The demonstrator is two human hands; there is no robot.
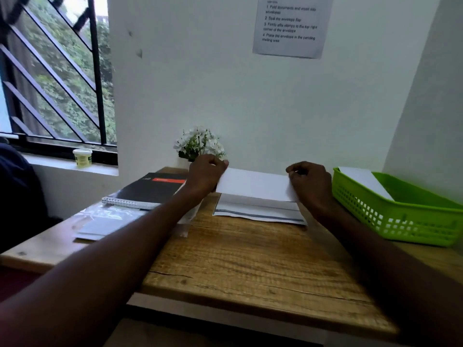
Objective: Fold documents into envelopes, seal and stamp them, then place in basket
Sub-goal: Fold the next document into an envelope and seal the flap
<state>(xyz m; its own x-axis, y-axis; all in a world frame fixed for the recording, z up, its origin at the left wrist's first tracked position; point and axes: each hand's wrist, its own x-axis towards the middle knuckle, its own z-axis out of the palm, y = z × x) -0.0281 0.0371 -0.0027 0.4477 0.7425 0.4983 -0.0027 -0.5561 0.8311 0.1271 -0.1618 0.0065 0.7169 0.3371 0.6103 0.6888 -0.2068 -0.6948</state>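
Worn wooden desk (250, 259) at bottom; left hand (206, 171) and right hand (310, 182) pinching thin white paper sheet (253, 184) by its ends, centre frame, above printed envelope (258, 211). Light, floppy, creases easily; best held at edges. Green plastic basket (400, 221) right.

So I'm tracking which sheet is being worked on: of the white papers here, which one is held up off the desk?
The white sheet pinched between left hand and right hand; the envelope lies flat beneath it, another paper sits in the green basket.

White paper (253, 184), lime-green lattice basket (400, 216), black notebook (150, 189) with a red band, seemingly grey-striped envelope (258, 211).
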